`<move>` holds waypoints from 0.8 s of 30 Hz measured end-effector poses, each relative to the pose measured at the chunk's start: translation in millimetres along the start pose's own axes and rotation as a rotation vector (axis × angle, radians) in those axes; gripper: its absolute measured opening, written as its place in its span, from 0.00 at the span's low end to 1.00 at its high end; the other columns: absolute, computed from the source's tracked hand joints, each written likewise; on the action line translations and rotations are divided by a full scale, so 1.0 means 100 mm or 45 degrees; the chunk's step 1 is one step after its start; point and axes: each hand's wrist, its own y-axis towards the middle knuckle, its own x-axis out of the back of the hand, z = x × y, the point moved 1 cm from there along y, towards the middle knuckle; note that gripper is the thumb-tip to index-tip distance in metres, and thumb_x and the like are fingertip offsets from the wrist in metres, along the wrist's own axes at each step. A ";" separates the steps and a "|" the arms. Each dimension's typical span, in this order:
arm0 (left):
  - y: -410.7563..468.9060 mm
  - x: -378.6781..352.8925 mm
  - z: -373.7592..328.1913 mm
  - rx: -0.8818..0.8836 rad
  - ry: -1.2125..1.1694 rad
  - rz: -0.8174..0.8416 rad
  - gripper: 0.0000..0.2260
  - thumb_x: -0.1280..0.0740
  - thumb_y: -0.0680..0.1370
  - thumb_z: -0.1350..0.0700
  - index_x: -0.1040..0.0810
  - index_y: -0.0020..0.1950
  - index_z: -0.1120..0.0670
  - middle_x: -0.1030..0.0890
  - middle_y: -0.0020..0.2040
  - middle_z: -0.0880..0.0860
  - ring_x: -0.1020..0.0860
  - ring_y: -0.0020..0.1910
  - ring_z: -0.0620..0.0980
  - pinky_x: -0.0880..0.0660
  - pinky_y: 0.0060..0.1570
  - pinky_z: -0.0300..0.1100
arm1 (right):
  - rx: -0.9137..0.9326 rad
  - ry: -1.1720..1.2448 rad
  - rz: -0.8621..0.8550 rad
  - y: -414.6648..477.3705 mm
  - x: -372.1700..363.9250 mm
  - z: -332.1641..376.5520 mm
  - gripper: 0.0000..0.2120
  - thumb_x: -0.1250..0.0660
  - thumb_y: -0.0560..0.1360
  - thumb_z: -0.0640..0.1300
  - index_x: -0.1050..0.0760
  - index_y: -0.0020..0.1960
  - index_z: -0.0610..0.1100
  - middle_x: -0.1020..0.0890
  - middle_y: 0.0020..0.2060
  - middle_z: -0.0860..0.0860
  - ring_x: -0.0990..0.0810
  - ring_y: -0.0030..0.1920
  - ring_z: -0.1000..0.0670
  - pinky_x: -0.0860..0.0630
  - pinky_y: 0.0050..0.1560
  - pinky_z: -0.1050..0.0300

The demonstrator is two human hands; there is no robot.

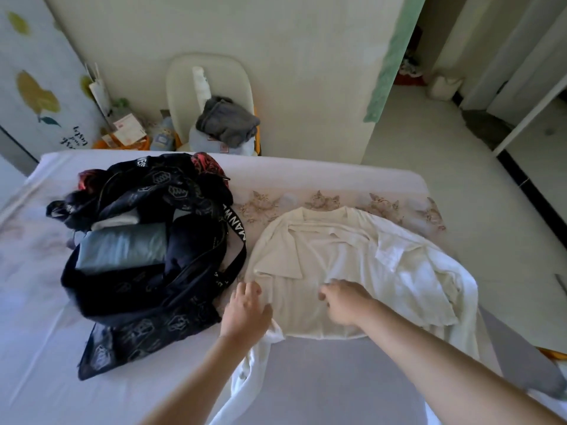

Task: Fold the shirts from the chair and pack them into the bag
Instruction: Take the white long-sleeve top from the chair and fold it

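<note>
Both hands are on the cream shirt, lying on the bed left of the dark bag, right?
No. The head view shows the cream shirt right of the dark bag; left hand and right hand are on it, on the bed.

A cream shirt (322, 259) is lying spread at centre right on the bed (306, 378); the left hand (245, 311) and right hand (346, 305) are touching its lower part; the dark bag (147, 302) is lying open at left.
</note>
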 end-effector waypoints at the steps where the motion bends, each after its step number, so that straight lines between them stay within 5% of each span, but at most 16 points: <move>1: -0.07 0.02 0.06 0.162 0.026 0.114 0.19 0.33 0.75 0.44 0.31 0.58 0.55 0.27 0.56 0.54 0.25 0.56 0.58 0.27 0.55 0.50 | 0.060 0.045 -0.054 0.02 -0.02 0.13 0.19 0.41 0.76 0.41 0.28 0.66 0.50 0.26 0.63 0.49 0.26 0.63 0.45 0.28 0.61 0.51; 3: -0.16 0.03 0.16 0.366 0.088 0.328 0.33 0.33 0.73 0.35 0.34 0.67 0.56 0.27 0.62 0.56 0.26 0.63 0.57 0.29 0.59 0.48 | 0.178 0.089 -0.132 0.07 -0.10 0.39 0.23 0.42 0.76 0.37 0.30 0.69 0.50 0.29 0.66 0.49 0.28 0.65 0.45 0.30 0.63 0.50; 5: -0.22 0.05 0.21 0.452 0.056 0.432 0.39 0.29 0.69 0.35 0.35 0.71 0.56 0.25 0.63 0.56 0.25 0.63 0.55 0.27 0.55 0.45 | 0.296 0.084 -0.214 0.11 -0.16 0.62 0.27 0.43 0.74 0.33 0.31 0.70 0.50 0.31 0.68 0.49 0.28 0.66 0.44 0.30 0.64 0.49; 10: -0.25 0.19 0.37 0.415 0.061 0.530 0.18 0.32 0.70 0.57 0.23 0.60 0.56 0.20 0.48 0.52 0.20 0.48 0.52 0.29 0.37 0.38 | 0.402 0.156 -0.253 0.22 -0.15 1.03 0.28 0.43 0.76 0.35 0.35 0.73 0.52 0.37 0.76 0.50 0.31 0.71 0.44 0.30 0.67 0.47; 15: -0.12 0.79 0.28 0.170 -0.133 0.333 0.06 0.37 0.71 0.60 0.26 0.42 0.49 0.24 0.39 0.47 0.24 0.36 0.48 0.31 0.31 0.38 | 0.438 0.048 -0.243 0.32 0.11 1.34 0.28 0.34 0.78 0.48 0.40 0.75 0.57 0.28 0.63 0.47 0.24 0.60 0.44 0.25 0.52 0.50; 18: 0.04 1.22 0.29 -0.069 -0.059 0.069 0.08 0.36 0.72 0.61 0.23 0.50 0.52 0.26 0.45 0.48 0.24 0.46 0.52 0.30 0.41 0.44 | 0.428 0.094 -0.361 0.42 0.43 1.49 0.06 0.37 0.79 0.53 0.28 0.52 0.52 0.20 0.46 0.50 0.20 0.49 0.44 0.29 0.41 0.53; 20: 0.18 1.48 0.32 -0.011 0.014 0.016 0.11 0.37 0.72 0.60 0.25 0.53 0.49 0.24 0.43 0.47 0.24 0.44 0.52 0.31 0.37 0.44 | 0.400 0.193 -0.490 0.52 0.67 1.55 0.07 0.38 0.79 0.52 0.30 0.44 0.52 0.22 0.38 0.53 0.21 0.42 0.46 0.32 0.36 0.54; 24: 0.56 1.98 0.26 -0.051 -0.046 -0.243 0.14 0.40 0.74 0.64 0.32 0.55 0.48 0.22 0.46 0.51 0.25 0.42 0.55 0.29 0.36 0.47 | 0.428 0.485 -0.572 0.74 1.08 1.61 0.06 0.39 0.81 0.47 0.25 0.56 0.50 0.20 0.45 0.53 0.20 0.47 0.48 0.26 0.44 0.53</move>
